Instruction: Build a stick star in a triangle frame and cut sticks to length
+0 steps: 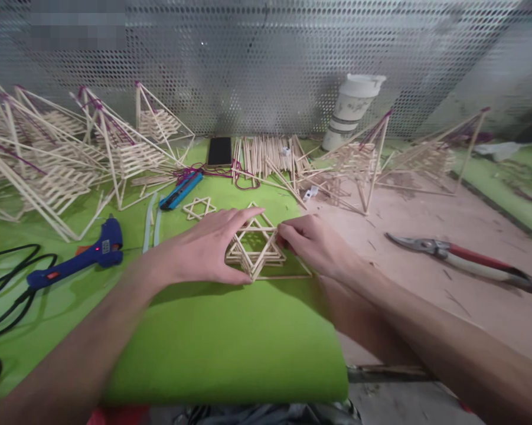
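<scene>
Container [349,112], white with dark bands, stands at the back of the worktop [411,215], its contents hidden. A star-shaped stick frame [261,255] lies on the green sheet [230,342] between the hands: the fingers of the left hand [204,248] spread wide around its left side, thumb at the near corner; those of the right hand [312,242] curl together at its right edge, though whether they pinch it I cannot tell.
</scene>
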### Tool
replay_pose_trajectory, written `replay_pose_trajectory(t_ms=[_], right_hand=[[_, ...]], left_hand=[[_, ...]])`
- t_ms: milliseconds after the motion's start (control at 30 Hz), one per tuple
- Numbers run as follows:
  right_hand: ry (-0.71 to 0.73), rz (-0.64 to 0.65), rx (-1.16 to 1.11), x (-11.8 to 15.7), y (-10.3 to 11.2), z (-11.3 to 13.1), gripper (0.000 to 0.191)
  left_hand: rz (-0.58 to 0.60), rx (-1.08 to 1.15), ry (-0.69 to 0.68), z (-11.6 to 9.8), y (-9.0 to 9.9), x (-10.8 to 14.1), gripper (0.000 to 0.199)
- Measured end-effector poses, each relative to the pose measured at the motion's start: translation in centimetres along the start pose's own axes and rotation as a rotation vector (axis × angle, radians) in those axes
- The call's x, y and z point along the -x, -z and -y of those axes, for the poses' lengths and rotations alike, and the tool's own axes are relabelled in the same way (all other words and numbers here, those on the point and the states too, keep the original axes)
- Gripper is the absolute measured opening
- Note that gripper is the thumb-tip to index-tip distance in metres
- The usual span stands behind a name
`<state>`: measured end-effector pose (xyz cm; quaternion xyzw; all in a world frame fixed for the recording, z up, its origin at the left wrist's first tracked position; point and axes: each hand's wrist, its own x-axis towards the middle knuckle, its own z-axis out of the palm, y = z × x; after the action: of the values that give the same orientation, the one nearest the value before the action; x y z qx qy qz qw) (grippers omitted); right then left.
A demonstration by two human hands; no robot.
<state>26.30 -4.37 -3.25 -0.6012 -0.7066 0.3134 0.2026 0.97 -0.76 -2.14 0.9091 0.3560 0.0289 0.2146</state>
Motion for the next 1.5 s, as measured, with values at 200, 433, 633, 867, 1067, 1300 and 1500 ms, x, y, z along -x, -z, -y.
replay_pose_trajectory(t_ms=[200,433,633,867,1067,1300,1500], right_hand=[[-0.018,-0.003,-0.010,-0.1,0.0,-0.3,0.042],[-0.018,-0.016,0.002,-0.2,-0.1,-0.4,0.044],[-0.011,-0.021,0.024,-0.3,-0.1,-0.5,0.044],[-0.009,-0.023,0.030,-0.3,-0.1,-0.6,0.043],[-0.018,-0.025,0.042,-0.3,-0.1,-0.4,0.043],[-0.015,-0.016,0.038,-0.3,-0.1,-0.5,0.044],[-0.007,-0.018,0.030,-0.3,-0.1,-0.5,0.043]], left_hand=[[-0.012,0.027,0.028,-1.2,0.7,-0.2,0.111],[-0.049,0.069,-0.036,-2.4,1.2,-0.5,0.093],[-0.049,0.055,-0.057,-2.2,1.1,-0.5,0.089],[-0.060,0.077,-0.063,-2.2,0.9,-0.5,0.086],[-0.082,0.069,-0.078,-2.1,0.9,-0.4,0.085],[-0.099,0.068,-0.068,-1.9,0.7,-0.4,0.087],[-0.110,0.079,-0.065,-1.9,0.8,-0.2,0.084]])
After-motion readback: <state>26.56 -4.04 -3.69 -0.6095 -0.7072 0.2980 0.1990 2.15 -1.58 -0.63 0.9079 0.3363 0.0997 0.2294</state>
